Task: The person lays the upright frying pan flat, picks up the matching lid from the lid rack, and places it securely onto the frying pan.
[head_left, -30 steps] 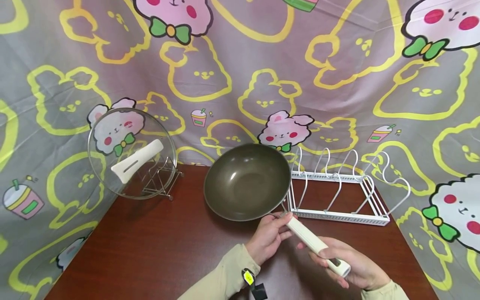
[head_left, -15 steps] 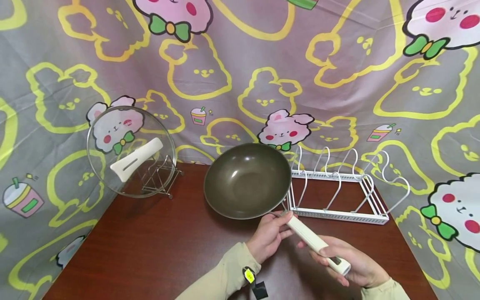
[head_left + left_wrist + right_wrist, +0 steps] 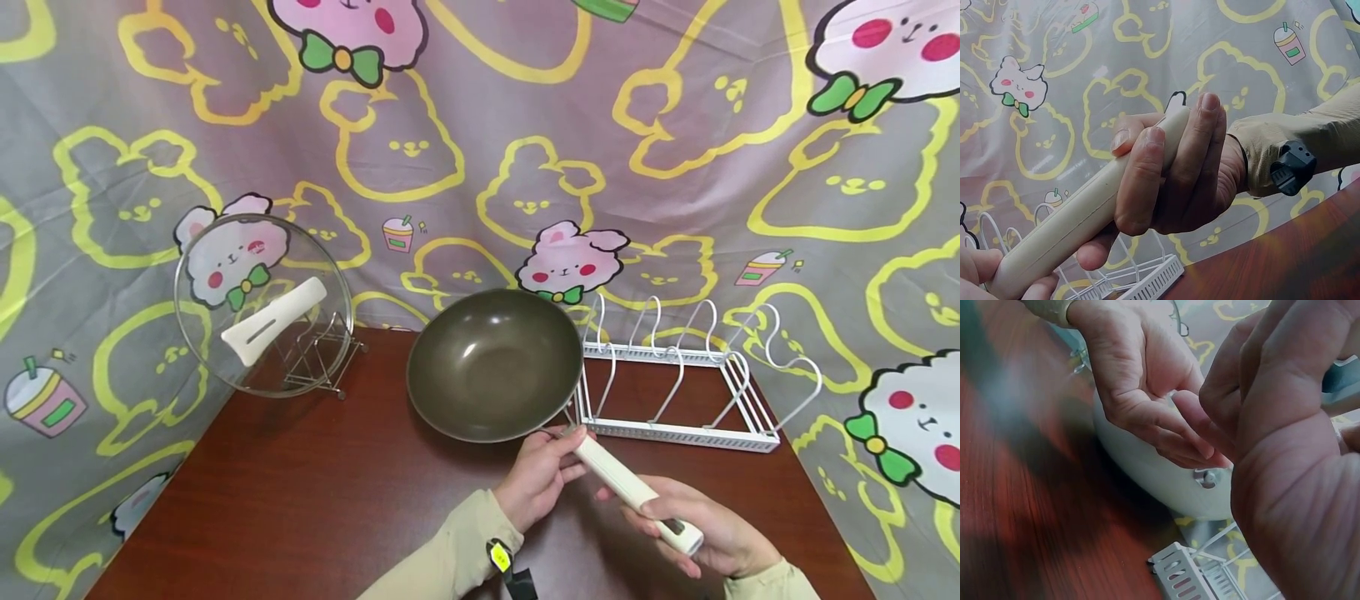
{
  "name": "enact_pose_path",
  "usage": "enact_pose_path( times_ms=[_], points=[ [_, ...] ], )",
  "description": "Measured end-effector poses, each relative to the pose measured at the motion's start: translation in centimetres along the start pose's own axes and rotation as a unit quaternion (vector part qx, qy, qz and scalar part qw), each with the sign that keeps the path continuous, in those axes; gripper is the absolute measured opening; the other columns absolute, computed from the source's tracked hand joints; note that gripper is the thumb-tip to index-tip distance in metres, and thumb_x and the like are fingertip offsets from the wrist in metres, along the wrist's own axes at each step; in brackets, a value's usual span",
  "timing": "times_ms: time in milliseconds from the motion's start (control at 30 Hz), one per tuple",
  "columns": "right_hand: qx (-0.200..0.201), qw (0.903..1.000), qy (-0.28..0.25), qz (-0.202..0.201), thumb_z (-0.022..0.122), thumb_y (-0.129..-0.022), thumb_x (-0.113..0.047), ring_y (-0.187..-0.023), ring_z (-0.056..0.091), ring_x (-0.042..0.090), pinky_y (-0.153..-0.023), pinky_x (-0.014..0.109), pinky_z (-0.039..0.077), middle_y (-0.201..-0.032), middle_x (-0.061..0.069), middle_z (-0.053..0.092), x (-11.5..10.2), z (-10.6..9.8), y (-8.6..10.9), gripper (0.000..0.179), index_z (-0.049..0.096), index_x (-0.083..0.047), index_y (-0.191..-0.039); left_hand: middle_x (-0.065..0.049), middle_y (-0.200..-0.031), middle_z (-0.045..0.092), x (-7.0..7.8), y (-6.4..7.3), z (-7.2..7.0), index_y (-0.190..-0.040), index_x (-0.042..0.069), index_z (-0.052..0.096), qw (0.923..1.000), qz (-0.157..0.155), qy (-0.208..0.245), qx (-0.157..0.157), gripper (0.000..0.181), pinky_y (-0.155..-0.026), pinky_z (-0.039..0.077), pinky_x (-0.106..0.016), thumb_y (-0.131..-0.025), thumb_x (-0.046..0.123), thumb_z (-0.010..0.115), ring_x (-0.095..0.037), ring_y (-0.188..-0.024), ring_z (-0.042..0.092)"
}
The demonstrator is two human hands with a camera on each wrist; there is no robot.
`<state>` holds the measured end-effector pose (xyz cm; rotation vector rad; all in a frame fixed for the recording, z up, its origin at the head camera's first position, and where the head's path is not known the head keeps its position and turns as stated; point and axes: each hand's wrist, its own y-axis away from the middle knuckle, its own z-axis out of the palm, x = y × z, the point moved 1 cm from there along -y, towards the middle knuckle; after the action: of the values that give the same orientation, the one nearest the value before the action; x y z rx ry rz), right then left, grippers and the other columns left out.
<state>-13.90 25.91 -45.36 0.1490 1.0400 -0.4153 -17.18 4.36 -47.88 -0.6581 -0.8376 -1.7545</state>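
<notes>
We saw the pan (image 3: pixel 495 367) mid-frame — right hand (image 3: pixel 697 525), fingers clamped round the lower handle (image 3: pixel 617 472); left hand (image 3: pixel 534 477), fingers pinching its upper end — presumably sharing weight.

- Head view: bright, even, mostly sharp; a small white glare spot marks the round, glossy dark-brown wok (image 3: pixel 502 379) beyond the left hand (image 3: pixel 535 479).
- Soft shadow darkens the red-brown wooden worktop (image 3: pixel 315 492) between both hands.
- Left wrist view: dimmer, colours muted.
- Right wrist view: hazy; a dark blurred smear veils the worktop beside the left hand.
</notes>
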Motion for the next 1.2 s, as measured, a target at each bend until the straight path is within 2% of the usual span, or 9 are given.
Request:
enact_pose_path(
  times_ms=[433, 633, 833, 967, 1200],
  points=[
    [-0.015, 0.9996, -0.022, -0.008, 0.018, -0.102, 0.008, -0.047, 0.022, 0.034, -0.030, 0.048, 0.011, -0.099, -0.001, 0.058, 0.4, -0.2, 0.2, 0.053, 0.035, 0.009, -0.152, -0.005, -0.096, 0.076, -0.7, 0.0, -0.2, -0.099, 0.007, 0.061, 1.0000, 0.002, 0.001, 0.007, 0.004, -0.091, 0.061, -0.041, -0.101, 0.008, 0.065, -0.013, -0.088, 0.073],
    [0.003, 0.9998, -0.021, 0.003, 0.020, -0.103, 0.006, -0.048, 0.023, 0.032, -0.032, 0.047, 0.011, -0.098, -0.001, 0.061, 0.1, -0.3, 0.2, 0.050, 0.034, 0.011, -0.151, -0.006, -0.096, 0.076, -0.7, -0.3, 0.0, -0.095, 0.010, 0.058, 0.9999, 0.008, 0.007, 0.008, 0.009, -0.087, 0.062, -0.038, -0.100, 0.007, 0.066, -0.013, -0.087, 0.073],
    [0.000, 1.0000, 0.000, 0.001, 0.020, -0.103, 0.006, -0.047, 0.022, 0.033, -0.030, 0.048, 0.012, -0.099, -0.001, 0.060, -0.1, -0.7, 0.3, 0.049, 0.032, 0.014, -0.150, -0.007, -0.096, 0.077, -0.9, -0.5, 0.1, -0.099, 0.006, 0.062, 0.9999, 0.006, 0.005, 0.013, 0.006, -0.085, 0.062, -0.037, -0.099, 0.008, 0.067, -0.013, -0.085, 0.073],
    [0.005, 1.0000, 0.003, 0.004, 0.020, -0.104, 0.005, -0.047, 0.021, 0.035, -0.030, 0.047, 0.012, -0.099, -0.001, 0.061, 0.0, -0.9, 0.6, 0.049, 0.033, 0.012, -0.150, -0.010, -0.101, 0.077, -1.1, -0.7, 0.0, -0.100, 0.007, 0.061, 0.9999, 0.005, 0.007, 0.014, 0.005, -0.084, 0.062, -0.035, -0.099, 0.008, 0.066, -0.012, -0.084, 0.073],
    [0.011, 0.9997, 0.018, 0.009, 0.020, -0.104, 0.005, -0.047, 0.022, 0.036, -0.030, 0.049, 0.013, -0.101, 0.000, 0.061, 0.1, -1.4, 1.1, 0.049, 0.035, 0.010, -0.150, -0.011, -0.101, 0.077, -1.4, -0.7, 0.2, -0.105, 0.005, 0.059, 0.9997, 0.011, 0.004, 0.022, 0.008, -0.087, 0.063, -0.040, -0.100, 0.007, 0.065, -0.013, -0.084, 0.073]
  ],
)
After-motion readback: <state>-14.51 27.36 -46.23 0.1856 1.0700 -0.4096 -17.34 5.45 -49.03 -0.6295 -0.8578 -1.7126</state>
